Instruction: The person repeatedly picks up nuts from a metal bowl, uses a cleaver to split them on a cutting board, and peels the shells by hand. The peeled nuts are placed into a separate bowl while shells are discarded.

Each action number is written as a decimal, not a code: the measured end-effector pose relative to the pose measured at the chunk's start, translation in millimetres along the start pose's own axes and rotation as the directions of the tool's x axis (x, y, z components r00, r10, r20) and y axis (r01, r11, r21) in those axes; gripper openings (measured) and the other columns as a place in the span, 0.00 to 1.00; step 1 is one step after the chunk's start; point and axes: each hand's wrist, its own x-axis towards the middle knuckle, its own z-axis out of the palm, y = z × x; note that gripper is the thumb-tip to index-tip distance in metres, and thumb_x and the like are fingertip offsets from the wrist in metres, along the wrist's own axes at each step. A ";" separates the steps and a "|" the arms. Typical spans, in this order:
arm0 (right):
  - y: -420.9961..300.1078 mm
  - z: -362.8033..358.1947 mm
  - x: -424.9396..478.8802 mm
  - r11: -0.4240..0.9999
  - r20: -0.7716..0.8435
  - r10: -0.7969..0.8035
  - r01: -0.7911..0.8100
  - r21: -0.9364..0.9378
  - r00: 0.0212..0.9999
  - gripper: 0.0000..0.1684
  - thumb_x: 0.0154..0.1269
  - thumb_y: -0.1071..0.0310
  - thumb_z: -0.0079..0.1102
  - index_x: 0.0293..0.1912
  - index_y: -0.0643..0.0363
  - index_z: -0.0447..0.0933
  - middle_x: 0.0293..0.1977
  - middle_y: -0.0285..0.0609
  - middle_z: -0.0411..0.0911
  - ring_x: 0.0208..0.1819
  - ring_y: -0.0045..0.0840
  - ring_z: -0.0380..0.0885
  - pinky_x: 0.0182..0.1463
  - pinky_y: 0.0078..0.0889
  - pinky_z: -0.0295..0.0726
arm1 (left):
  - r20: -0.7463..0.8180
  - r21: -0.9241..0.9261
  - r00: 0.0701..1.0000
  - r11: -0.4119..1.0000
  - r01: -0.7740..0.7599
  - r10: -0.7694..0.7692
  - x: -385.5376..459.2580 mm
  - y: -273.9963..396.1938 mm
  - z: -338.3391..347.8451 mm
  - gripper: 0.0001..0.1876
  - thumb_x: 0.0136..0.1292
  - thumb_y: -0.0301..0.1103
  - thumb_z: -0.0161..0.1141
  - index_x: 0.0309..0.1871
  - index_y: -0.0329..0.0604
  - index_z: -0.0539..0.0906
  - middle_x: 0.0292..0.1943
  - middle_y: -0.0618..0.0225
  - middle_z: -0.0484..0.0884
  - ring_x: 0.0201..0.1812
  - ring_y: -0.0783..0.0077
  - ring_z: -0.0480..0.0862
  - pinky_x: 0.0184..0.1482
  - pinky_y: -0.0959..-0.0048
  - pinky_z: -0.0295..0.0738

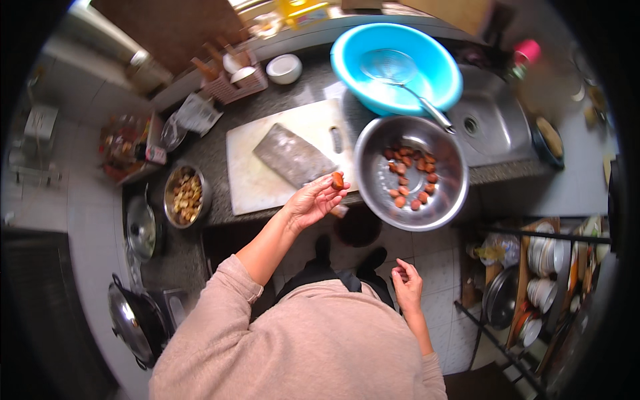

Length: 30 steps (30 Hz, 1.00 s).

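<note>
Between its thumb and fingers, my left hand [316, 202] holds a reddish-brown chestnut [338, 181] above the front edge of a white cutting board [245, 192]. A large cleaver-shaped grey blade [295, 155] lies on the board, its lower end partly behind my left hand. My right hand [407, 285] hangs low by my side, its fingers a little bent, with nothing visible in it. Right of the board stands a wide steel bowl [367, 192] with several reddish-brown chestnuts [402, 169] in it. A smaller metal bowl [206, 202] at the left holds pale pieces [187, 200].
A blue plastic basin [345, 80] with a wire-mesh skimmer [425, 102] stands behind the steel bowl, beside the sink [500, 145]. A pink basket [235, 87] and white bowls [284, 68] are at the back. A dish rack [520, 280] stands at the right; a lidded pot [130, 320] is at the left.
</note>
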 end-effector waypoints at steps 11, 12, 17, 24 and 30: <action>-93.5 132.4 89.6 0.629 0.432 -0.436 0.611 -0.481 0.789 0.37 0.46 0.72 0.66 0.59 0.58 0.65 0.45 0.47 0.70 0.48 0.40 0.71 0.51 0.37 0.72 | -0.646 0.489 0.592 0.857 -0.164 0.482 -53.2 43.1 -133.9 0.12 0.55 0.29 0.67 0.35 0.40 0.72 0.30 0.67 0.81 0.29 0.75 0.83 0.29 0.83 0.78; -98.4 146.2 97.3 0.610 0.443 -0.424 0.611 -0.505 0.790 0.38 0.46 0.71 0.67 0.59 0.57 0.65 0.46 0.46 0.70 0.49 0.40 0.71 0.51 0.37 0.72 | -0.599 0.542 0.572 0.810 -0.225 0.560 -49.1 44.5 -145.8 0.13 0.53 0.29 0.69 0.33 0.41 0.72 0.28 0.68 0.81 0.27 0.77 0.82 0.26 0.83 0.75; -100.3 192.3 127.5 0.465 0.473 -0.344 0.585 -0.665 0.811 0.42 0.46 0.64 0.70 0.61 0.54 0.62 0.45 0.43 0.70 0.48 0.38 0.71 0.49 0.37 0.73 | -0.605 0.704 0.437 0.704 -0.097 0.666 -27.5 53.6 -157.4 0.11 0.48 0.32 0.70 0.26 0.39 0.77 0.25 0.69 0.82 0.25 0.81 0.80 0.25 0.80 0.75; -87.6 213.3 150.5 0.324 0.465 -0.253 0.527 -0.786 0.849 0.41 0.47 0.61 0.69 0.61 0.52 0.62 0.39 0.42 0.69 0.43 0.36 0.72 0.41 0.38 0.76 | -0.341 0.939 0.321 0.306 0.156 0.883 -32.9 56.5 -168.9 0.10 0.49 0.32 0.68 0.29 0.39 0.79 0.26 0.66 0.78 0.26 0.75 0.77 0.29 0.77 0.73; -87.4 218.7 157.5 0.377 0.431 -0.234 0.490 -0.786 0.872 0.39 0.46 0.68 0.64 0.60 0.55 0.63 0.37 0.45 0.72 0.39 0.39 0.75 0.40 0.41 0.76 | 0.041 0.994 0.371 -0.002 -0.106 0.928 -55.2 65.5 -156.2 0.05 0.52 0.27 0.65 0.32 0.40 0.81 0.31 0.67 0.79 0.31 0.70 0.78 0.34 0.74 0.75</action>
